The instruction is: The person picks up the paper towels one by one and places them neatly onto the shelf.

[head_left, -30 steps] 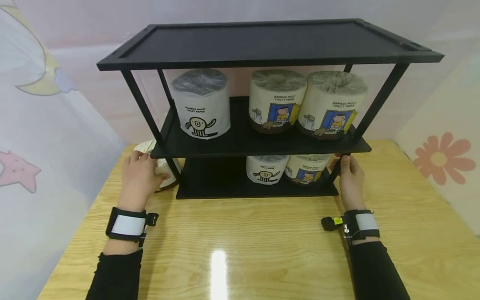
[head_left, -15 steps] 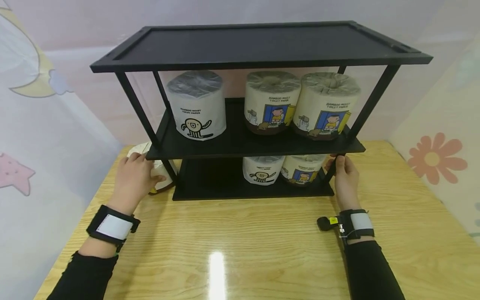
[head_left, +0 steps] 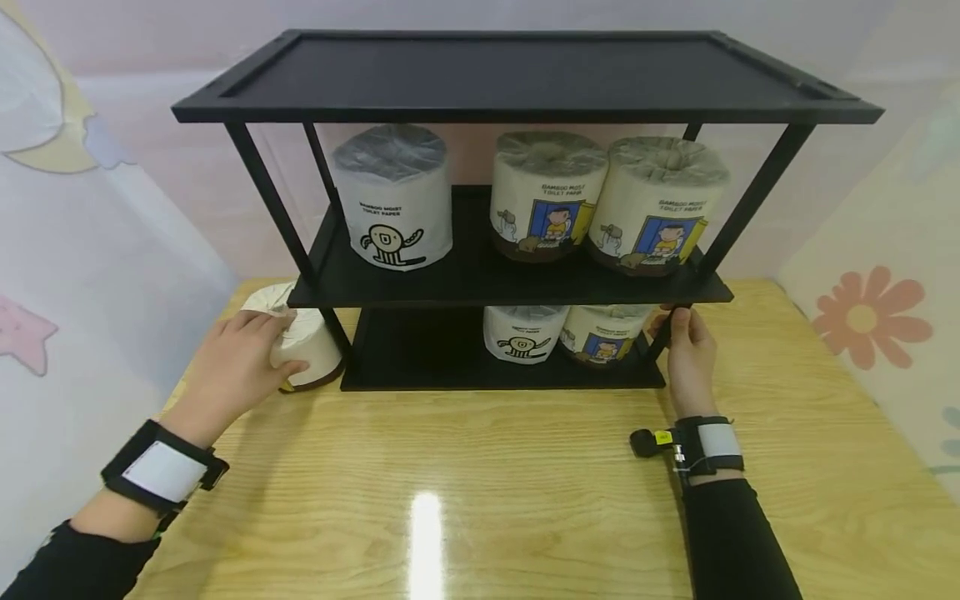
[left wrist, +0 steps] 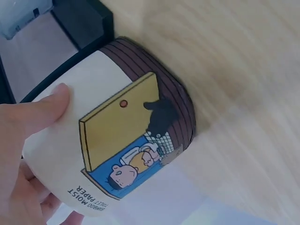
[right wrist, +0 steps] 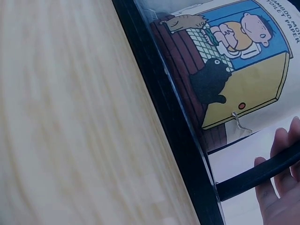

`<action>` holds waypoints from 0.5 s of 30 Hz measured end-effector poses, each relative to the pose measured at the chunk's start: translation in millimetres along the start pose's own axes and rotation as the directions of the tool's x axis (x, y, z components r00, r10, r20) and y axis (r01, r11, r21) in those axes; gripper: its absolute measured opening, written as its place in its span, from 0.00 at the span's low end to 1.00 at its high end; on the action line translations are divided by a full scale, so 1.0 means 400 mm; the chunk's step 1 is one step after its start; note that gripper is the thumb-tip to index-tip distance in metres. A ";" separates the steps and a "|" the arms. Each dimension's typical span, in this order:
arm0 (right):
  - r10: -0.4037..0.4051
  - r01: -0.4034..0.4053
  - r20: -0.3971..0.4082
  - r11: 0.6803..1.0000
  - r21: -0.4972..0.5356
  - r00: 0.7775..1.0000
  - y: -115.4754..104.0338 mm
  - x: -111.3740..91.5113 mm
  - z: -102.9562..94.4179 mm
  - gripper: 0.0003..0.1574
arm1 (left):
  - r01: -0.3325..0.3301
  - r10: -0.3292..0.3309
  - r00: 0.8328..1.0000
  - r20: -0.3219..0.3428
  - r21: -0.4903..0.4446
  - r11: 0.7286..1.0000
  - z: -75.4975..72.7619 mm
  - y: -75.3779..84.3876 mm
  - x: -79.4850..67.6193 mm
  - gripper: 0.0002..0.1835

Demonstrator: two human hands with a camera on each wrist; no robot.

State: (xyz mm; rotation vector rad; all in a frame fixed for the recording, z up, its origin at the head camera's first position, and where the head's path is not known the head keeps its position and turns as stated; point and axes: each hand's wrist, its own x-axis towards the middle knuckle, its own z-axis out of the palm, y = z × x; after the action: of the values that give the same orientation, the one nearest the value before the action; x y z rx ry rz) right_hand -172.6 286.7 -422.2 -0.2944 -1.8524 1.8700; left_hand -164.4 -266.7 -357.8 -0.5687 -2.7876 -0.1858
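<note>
A toilet paper roll in a cream wrapper stands on the table just left of the black rack. My left hand grips it from the left, thumb on the near side and fingers over the far side. The left wrist view shows the thumb pressed on its printed wrapper. At the rack's other end, my right hand holds the lower front post, fingers curled behind it. Beside that post, a cartoon-printed roll stands on the bottom shelf, with a white roll to its left.
The black rack has a bare top panel. On its middle shelf stand a white roll at the left and two cartoon-printed rolls, one beside the other. Printed cloth walls enclose the wooden table.
My left forearm has swung out to the left. The gripped roll has come slightly left and nearer, showing more beside the rack. My right hand stays at the post.
</note>
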 end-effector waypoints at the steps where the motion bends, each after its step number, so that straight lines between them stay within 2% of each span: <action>1: -0.002 0.002 -0.005 1.000 0.001 1.000 0.001 0.000 0.000 0.25 | -0.002 0.002 1.000 0.008 0.005 1.000 -0.006 -0.001 -0.005 0.36; 4: -0.009 0.009 -0.013 1.000 -0.001 1.000 0.003 0.001 -0.001 0.26 | -0.012 0.012 1.000 0.009 0.001 1.000 -0.017 0.002 -0.020 0.36; 12: 0.021 -0.021 -0.006 1.000 -0.003 1.000 0.004 0.007 0.000 0.26 | -0.086 0.086 0.995 -0.056 0.001 0.996 -0.047 0.030 -0.053 0.35; 15: 0.010 -0.010 -0.008 1.000 -0.010 1.000 0.006 0.007 0.000 0.26 | -0.115 0.114 0.991 -0.076 -0.006 0.993 -0.059 0.045 -0.070 0.35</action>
State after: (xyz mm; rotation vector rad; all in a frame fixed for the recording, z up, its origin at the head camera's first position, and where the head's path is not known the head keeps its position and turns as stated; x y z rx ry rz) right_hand -175.3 288.3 -423.8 -0.3151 -1.8591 1.8636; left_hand -126.4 -264.8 -342.7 -0.7068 -2.6732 -0.1932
